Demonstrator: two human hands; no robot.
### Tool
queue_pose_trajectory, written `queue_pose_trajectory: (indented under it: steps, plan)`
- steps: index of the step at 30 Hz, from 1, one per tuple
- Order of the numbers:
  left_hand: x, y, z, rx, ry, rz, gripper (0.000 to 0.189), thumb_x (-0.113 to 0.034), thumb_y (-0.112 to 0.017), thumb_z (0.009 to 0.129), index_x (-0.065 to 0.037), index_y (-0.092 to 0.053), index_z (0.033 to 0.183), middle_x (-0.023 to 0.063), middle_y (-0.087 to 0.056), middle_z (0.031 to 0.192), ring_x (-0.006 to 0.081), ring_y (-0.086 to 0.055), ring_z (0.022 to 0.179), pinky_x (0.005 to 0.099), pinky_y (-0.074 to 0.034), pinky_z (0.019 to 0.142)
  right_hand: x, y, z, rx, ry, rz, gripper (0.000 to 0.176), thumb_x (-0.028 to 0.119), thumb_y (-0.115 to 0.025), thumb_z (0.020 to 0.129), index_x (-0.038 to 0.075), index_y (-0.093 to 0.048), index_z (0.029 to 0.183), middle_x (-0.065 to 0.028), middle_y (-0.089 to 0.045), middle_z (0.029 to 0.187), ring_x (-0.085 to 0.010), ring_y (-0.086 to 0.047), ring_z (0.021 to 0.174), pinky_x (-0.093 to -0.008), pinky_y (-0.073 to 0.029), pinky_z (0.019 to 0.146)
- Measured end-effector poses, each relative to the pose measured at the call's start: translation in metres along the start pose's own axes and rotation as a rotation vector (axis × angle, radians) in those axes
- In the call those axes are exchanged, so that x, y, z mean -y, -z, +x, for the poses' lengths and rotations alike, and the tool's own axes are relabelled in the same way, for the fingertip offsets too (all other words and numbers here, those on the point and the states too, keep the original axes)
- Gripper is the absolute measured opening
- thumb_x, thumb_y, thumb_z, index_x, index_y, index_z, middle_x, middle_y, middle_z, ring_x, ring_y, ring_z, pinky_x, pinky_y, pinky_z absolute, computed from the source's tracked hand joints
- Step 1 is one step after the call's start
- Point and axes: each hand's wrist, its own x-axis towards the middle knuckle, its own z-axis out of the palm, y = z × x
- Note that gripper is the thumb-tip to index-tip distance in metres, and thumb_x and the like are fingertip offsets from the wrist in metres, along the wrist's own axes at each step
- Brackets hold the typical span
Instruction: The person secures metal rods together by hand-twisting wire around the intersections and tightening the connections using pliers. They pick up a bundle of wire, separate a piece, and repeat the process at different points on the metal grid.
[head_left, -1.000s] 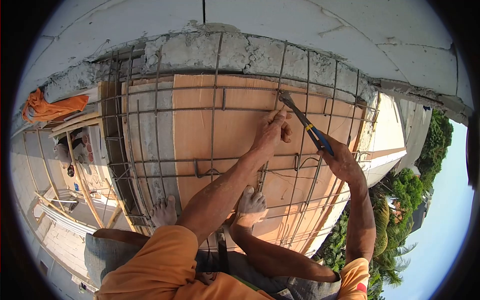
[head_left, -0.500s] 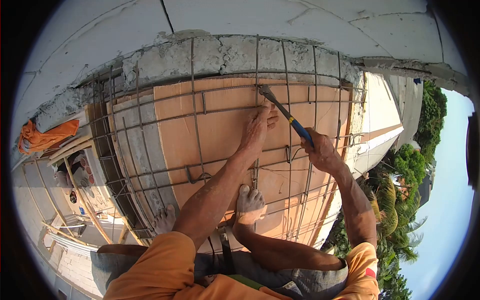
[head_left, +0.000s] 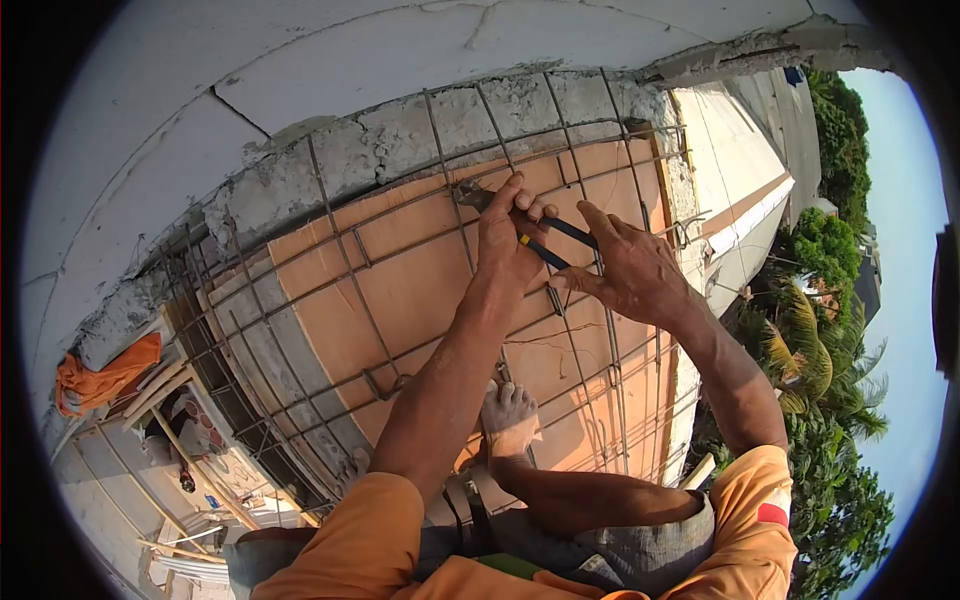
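Note:
A pair of pincers with dark blue handles (head_left: 572, 231) has its metal jaws (head_left: 472, 195) at a crossing of the rebar grid (head_left: 358, 262), near the concrete edge. My left hand (head_left: 510, 232) is closed round the pincers close behind the jaws. The two handles stand apart. My right hand (head_left: 632, 262) is at the handle ends, its fingers spread and the thumb by the lower handle. Under the rebar lies an orange-brown plywood sheet (head_left: 410, 290).
A pale block wall (head_left: 330, 85) runs along the top. My bare foot (head_left: 511, 415) rests on the rebar. An orange cloth (head_left: 108, 375) hangs at the left, above a lower level with poles (head_left: 205, 465). Trees (head_left: 830, 245) stand beyond the right edge.
The view has turned and shifted. The pincers' handles have spread apart. My left hand has closed round the tool near its jaws, and my right hand has opened from its grip on the handles.

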Motion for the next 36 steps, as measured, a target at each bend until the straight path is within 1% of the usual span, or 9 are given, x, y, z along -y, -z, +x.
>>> queue_pose_trajectory:
  steps: [4,7,10,14,17,22,26,30,36]
  plan:
    - [0.002,-0.016,-0.004,-0.11,0.018,-0.04,0.01,-0.012,-0.055,0.095,-0.008,-0.055,0.104,-0.0014,-0.047,0.064,0.0128,-0.047,0.057,0.0347,-0.051,0.066,0.02,-0.049,-0.003,-0.322,0.099,-0.65,0.05,0.016,-0.065,0.08,-0.006,-0.046,0.121,-0.0215,-0.054,0.107,-0.0352,-0.057,0.1,-0.0412,-0.046,0.079]
    - [0.0,-0.009,-0.011,-0.068,0.015,0.08,0.022,-0.026,-0.063,0.091,-0.011,-0.056,0.104,0.0028,-0.058,0.076,0.0176,-0.058,0.073,0.037,-0.052,0.072,-0.006,-0.046,0.016,-0.046,-0.08,-0.315,0.007,0.005,-0.054,0.084,0.0,-0.051,0.087,-0.0199,-0.059,0.089,-0.0354,-0.063,0.082,-0.0448,-0.05,0.069]
    - [-0.008,0.017,-0.019,0.05,0.055,0.172,0.042,-0.046,-0.072,0.082,-0.014,-0.057,0.104,0.0083,-0.068,0.096,0.0235,-0.064,0.095,0.0405,-0.052,0.08,-0.02,-0.013,0.036,0.532,-0.41,0.774,0.022,0.019,-0.059,0.091,-0.002,-0.058,0.086,-0.0116,-0.062,0.073,-0.0194,-0.064,0.062,-0.034,-0.053,0.055]
    - [-0.008,0.023,-0.008,0.025,0.035,0.092,0.039,-0.046,-0.066,0.086,-0.01,-0.06,0.098,0.0097,-0.064,0.093,0.0241,-0.06,0.096,0.0393,-0.051,0.083,-0.052,-0.045,0.032,0.74,-0.382,1.395,0.035,0.032,-0.062,0.093,-0.002,-0.06,0.087,-0.009,-0.063,0.073,-0.0164,-0.061,0.058,-0.0286,-0.05,0.049]
    - [0.001,0.004,-0.001,-0.061,0.004,-0.024,0.026,-0.035,-0.061,0.091,-0.01,-0.057,0.084,-0.0004,-0.049,0.06,0.0155,-0.049,0.059,0.0347,-0.048,0.068,-0.033,-0.026,0.031,0.525,-0.315,0.869,0.043,0.036,-0.065,0.09,-0.004,-0.056,0.104,-0.0113,-0.063,0.072,-0.021,-0.062,0.058,-0.0315,-0.049,0.049]
    - [0.006,-0.009,0.003,-0.162,-0.041,-0.033,0.026,-0.034,-0.062,0.09,-0.01,-0.054,0.085,-0.0003,-0.045,0.059,0.0157,-0.048,0.058,0.0338,-0.046,0.064,0.005,-0.03,0.008,-0.268,0.251,-0.336,0.055,0.031,-0.067,0.087,-0.007,-0.046,0.122,-0.0169,-0.062,0.069,-0.033,-0.063,0.061,-0.038,-0.047,0.055]
    - [-0.002,-0.007,-0.011,-0.176,-0.027,0.055,0.037,-0.044,-0.067,0.086,-0.009,-0.055,0.09,0.0008,-0.049,0.063,0.0165,-0.052,0.061,0.0365,-0.049,0.069,-0.01,-0.03,0.028,0.331,-0.287,0.314,0.028,0.024,-0.059,0.093,-0.004,-0.058,0.096,-0.0133,-0.063,0.07,-0.0257,-0.061,0.056,-0.0353,-0.049,0.053]
    - [-0.008,-0.007,-0.018,-0.202,0.022,0.072,0.039,-0.044,-0.07,0.084,-0.009,-0.056,0.094,0.0023,-0.055,0.068,0.0167,-0.055,0.062,0.0387,-0.052,0.072,-0.033,-0.037,0.027,0.631,-0.425,1.391,0.038,0.034,-0.058,0.094,-0.003,-0.055,0.089,-0.0083,-0.061,0.068,-0.0156,-0.063,0.057,-0.0285,-0.051,0.047]
    - [-0.007,-0.012,-0.005,-0.161,0.037,-0.024,0.024,-0.03,-0.051,0.097,-0.011,-0.049,0.082,-0.0024,-0.04,0.058,0.0137,-0.042,0.05,0.0363,-0.048,0.059,0.006,-0.017,0.017,0.166,-0.149,0.184,0.06,0.044,-0.069,0.085,-0.009,-0.05,0.105,-0.0161,-0.061,0.072,-0.0296,-0.064,0.062,-0.0372,-0.053,0.055]
